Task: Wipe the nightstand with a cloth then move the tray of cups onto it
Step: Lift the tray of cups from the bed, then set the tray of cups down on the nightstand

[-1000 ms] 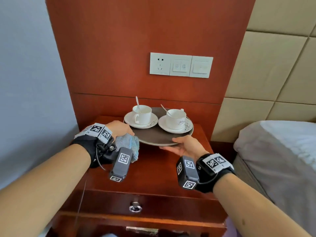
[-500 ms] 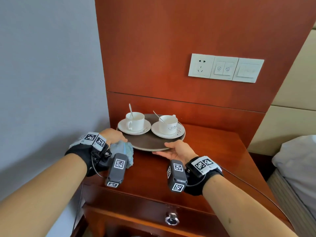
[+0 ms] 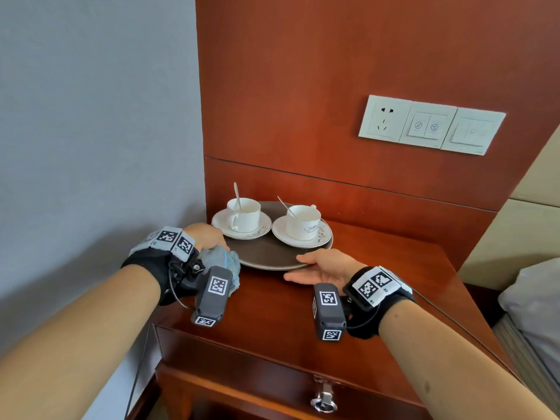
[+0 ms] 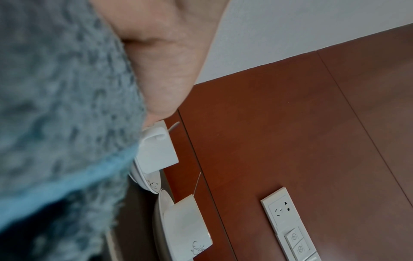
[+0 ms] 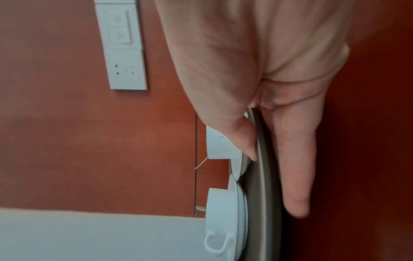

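Note:
A round brown tray sits at the back left of the wooden nightstand. It carries two white cups on saucers, the left cup and the right cup, each with a spoon. My left hand grips the tray's left rim together with a blue-grey cloth, which fills the left wrist view as cloth. My right hand pinches the tray's near right rim, thumb on top and fingers underneath the tray.
A red-brown wall panel with a white socket and switch plate rises behind the nightstand. A grey wall stands at left. A bed lies at right. The nightstand drawer has a metal ring pull.
The view has swung left, so the nightstand and tray sit more to the right. Both hands keep their hold on the tray, which stays at the back left of the top.

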Available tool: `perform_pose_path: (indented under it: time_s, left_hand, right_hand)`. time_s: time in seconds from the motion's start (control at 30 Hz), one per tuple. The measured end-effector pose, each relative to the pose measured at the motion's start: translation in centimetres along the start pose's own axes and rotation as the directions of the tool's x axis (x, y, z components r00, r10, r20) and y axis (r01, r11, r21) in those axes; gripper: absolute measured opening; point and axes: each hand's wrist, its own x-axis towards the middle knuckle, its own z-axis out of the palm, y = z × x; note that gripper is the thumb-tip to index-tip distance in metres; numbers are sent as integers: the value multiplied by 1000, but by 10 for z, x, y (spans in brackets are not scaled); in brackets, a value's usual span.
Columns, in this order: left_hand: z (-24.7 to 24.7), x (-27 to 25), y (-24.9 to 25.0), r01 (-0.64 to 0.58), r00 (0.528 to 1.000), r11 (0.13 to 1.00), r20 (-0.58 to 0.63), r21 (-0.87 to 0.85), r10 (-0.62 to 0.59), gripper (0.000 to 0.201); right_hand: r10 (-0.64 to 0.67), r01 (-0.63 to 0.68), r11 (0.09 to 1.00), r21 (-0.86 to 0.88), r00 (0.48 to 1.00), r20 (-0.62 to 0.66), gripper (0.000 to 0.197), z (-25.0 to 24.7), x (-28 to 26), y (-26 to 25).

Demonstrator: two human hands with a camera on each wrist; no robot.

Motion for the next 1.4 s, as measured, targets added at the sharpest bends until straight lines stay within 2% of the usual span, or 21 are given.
perform_pose_path:
  time_s: [0.1, 0.23, 0.33, 0.4, 0.47, 0.53, 0.6, 0.73, 0.83, 0.9, 1.0, 1.07, 1.1, 1.2, 1.23, 1.27, 1.4]
  left_hand:
    - [-1, -2, -2, 20, 1000, 1000, -14, 13, -20, 48]
    - [4, -7, -1, 30, 999, 998, -42, 60, -27, 45]
    - [5, -17, 4, 57, 996, 983, -82, 175, -44, 21]
    - [3, -21, 7, 114, 986, 986, -132, 122, -97, 8]
    - [5, -31, 15, 140, 984, 989, -115, 43, -134, 3]
    - [12, -40, 22, 125, 987, 992, -103, -22, -126, 23]
    - [25, -50, 34, 99, 990, 992, -93, -73, -105, 32]
    - [59, -72, 66, -54, 997, 986, -66, -158, 44, 11]
    - [96, -83, 96, -120, 992, 951, -58, -283, 108, 13]
    - [123, -94, 118, -149, 989, 915, -65, -376, 135, 13]
    - [171, -111, 149, -190, 978, 862, -16, -470, 207, 19]
    - [205, -128, 168, -180, 974, 838, 24, -515, 223, 14]
    - [222, -137, 178, -165, 972, 831, 57, -531, 229, 21]
    - [275, -157, 206, -119, 925, 819, 236, -561, 296, 68]
    - [293, -161, 213, -114, 905, 831, 288, -544, 312, 79]
    - [310, -165, 219, -116, 887, 854, 334, -508, 320, 81]
    - [370, -188, 238, -171, 818, 922, 472, -346, 329, 45]
  right_hand:
    - [59, -73, 960, -272, 997, -59, 37, -2, 0, -4]
    - [68, -124, 904, -409, 986, -149, 31, -4, 7, -3]
    - [71, -142, 882, -449, 983, -172, 32, -3, 3, -3]
    - [52, -134, 876, -464, 981, -184, 31, -6, -4, -6]
    - [4, -93, 885, -457, 981, -192, 29, -11, -13, -9]
    - [-61, -27, 902, -431, 980, -188, 29, -16, -23, -11]
    - [-133, 56, 907, -418, 978, -158, 34, -22, -32, -11]
    - [-229, 209, 922, -324, 973, -24, 48, -34, -56, -6]
    - [-267, 284, 919, -275, 959, 99, 53, -48, -83, 1]
    - [-295, 320, 906, -279, 947, 129, 56, -62, -99, 1]
    - [-377, 361, 858, -365, 926, 29, 74, -95, -120, 3]
    - [-440, 392, 853, -346, 895, -73, 80, -129, -132, 6]
    - [-459, 407, 858, -314, 881, -113, 77, -149, -139, 9]
    - [-468, 419, 879, -228, 851, -238, 60, -213, -163, 26]
    - [-464, 421, 885, -201, 838, -288, 58, -233, -172, 33]
    - [-450, 415, 893, -173, 825, -343, 57, -254, -178, 41]
    - [-354, 374, 925, -73, 774, -525, 68, -325, -196, 75]
